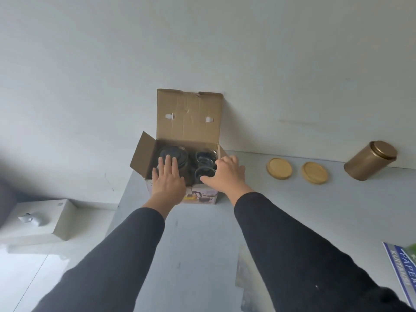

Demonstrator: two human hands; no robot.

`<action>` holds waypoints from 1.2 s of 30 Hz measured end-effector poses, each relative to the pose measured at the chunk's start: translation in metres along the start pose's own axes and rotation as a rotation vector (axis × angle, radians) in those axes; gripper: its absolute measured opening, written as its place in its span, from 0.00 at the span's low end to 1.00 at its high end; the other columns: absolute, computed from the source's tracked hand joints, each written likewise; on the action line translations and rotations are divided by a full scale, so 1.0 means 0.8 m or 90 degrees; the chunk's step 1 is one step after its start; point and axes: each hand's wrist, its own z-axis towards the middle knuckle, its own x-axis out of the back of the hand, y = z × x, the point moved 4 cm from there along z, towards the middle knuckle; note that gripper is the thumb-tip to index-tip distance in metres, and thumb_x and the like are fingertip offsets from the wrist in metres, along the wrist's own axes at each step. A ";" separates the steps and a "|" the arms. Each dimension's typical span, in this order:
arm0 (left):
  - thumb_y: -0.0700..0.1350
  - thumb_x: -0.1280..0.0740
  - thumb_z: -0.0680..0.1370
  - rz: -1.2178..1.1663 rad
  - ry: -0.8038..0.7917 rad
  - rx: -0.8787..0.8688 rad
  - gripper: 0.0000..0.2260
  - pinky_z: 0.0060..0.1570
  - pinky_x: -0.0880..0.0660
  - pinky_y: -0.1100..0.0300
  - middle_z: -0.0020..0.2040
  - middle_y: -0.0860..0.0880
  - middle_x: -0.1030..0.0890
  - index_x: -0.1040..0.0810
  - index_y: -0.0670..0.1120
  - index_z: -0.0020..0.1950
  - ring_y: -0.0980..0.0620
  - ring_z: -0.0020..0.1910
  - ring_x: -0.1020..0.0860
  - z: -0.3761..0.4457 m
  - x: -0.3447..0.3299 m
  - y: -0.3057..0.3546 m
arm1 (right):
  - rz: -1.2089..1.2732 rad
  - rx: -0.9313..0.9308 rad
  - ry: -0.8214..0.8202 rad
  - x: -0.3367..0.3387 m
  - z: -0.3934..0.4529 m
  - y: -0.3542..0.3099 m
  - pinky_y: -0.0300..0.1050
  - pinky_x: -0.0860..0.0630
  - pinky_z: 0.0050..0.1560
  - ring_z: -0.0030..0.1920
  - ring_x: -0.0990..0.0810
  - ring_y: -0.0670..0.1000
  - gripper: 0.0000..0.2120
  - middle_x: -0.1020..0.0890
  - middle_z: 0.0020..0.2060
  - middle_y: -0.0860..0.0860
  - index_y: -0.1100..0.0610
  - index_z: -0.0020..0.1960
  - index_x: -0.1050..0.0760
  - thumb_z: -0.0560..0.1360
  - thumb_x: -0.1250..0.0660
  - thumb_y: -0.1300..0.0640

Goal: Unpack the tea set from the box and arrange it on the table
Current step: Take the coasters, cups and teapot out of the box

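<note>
The box (180, 174) stands on the table (202, 233) against the wall (202, 41), its lid up. Inside, a teapot (173, 155) sits left of the cups (206, 164). Two coasters (279, 168) and a tin (370, 160) lie to its right.

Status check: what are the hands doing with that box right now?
Both hands open: left hand over teapot, right hand by cups. Box open, still full. Nothing blocking.
</note>
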 end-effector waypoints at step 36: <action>0.49 0.56 0.82 0.039 0.046 -0.013 0.27 0.74 0.61 0.47 0.78 0.44 0.64 0.64 0.43 0.78 0.44 0.77 0.65 0.001 -0.018 -0.001 | 0.065 -0.076 0.052 -0.029 0.023 -0.026 0.55 0.32 0.62 0.62 0.30 0.58 0.42 0.30 0.61 0.55 0.53 0.67 0.33 0.59 0.32 0.34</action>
